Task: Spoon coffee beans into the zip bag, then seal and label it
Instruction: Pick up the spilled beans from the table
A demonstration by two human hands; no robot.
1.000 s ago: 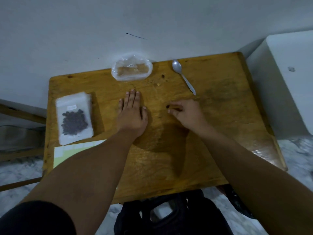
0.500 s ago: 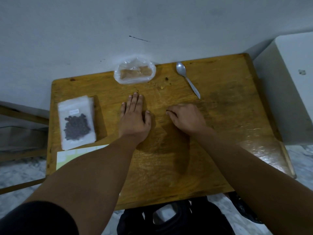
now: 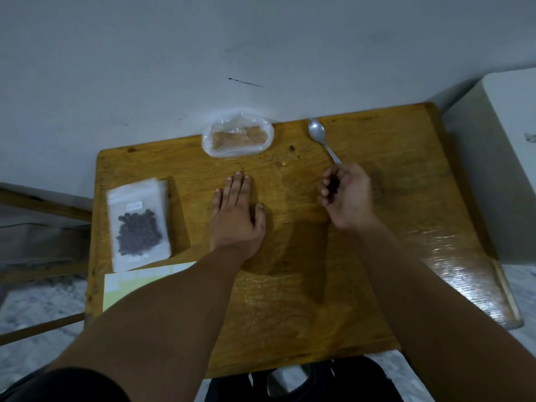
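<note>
Head view, lower edge first: noted two bare forearms reaching up over a wooden table, with a dark bag on the floor beneath. Logged a pale green label sheet at lower left, partly hidden by the left forearm. Found the left hand at centre, flat on the wood, fingers straight and together. Found the right hand well apart from it, right of centre, turned palm-up, fingers curled round a few dark coffee beans. Recorded the zip bag at left, lying flat atop a stack of similar bags, dark beans inside, a small white label near its top. Cannot tell whether sealed. Farther back: spotted a spoon just beyond the right hand, a stray bean, and a clear plastic bag of brown contents at the wall edge.
</note>
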